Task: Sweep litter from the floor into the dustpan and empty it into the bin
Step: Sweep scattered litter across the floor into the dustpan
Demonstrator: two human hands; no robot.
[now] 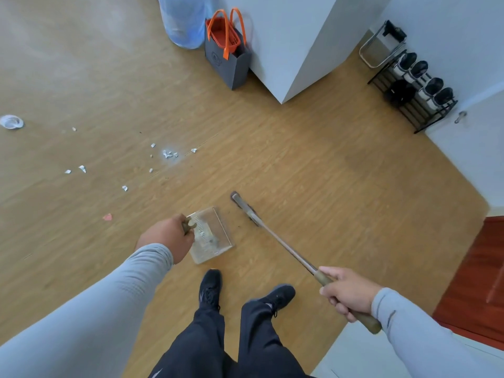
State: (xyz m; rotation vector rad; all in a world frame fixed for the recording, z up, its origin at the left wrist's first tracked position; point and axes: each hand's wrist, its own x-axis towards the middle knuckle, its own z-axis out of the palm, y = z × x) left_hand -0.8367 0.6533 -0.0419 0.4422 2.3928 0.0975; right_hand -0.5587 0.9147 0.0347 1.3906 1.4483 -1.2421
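My left hand [167, 236] grips the handle of a clear dustpan [211, 236], held low over the wood floor just ahead of my feet. My right hand [346, 291] grips the olive handle of a broom [275, 237]; its metal shaft slants up-left and its head [244, 207] is on the floor just right of the dustpan. Small white paper scraps [169, 154] lie scattered on the floor to the upper left, with a pink scrap [107, 217] nearer my left hand. No bin is in sight.
A clear plastic cup [11, 121] lies at the far left. A grey bag with orange handles [227, 54] and a big water bottle [185, 20] stand by a white cabinet [297, 45]. A shoe rack [414, 88] lines the right wall.
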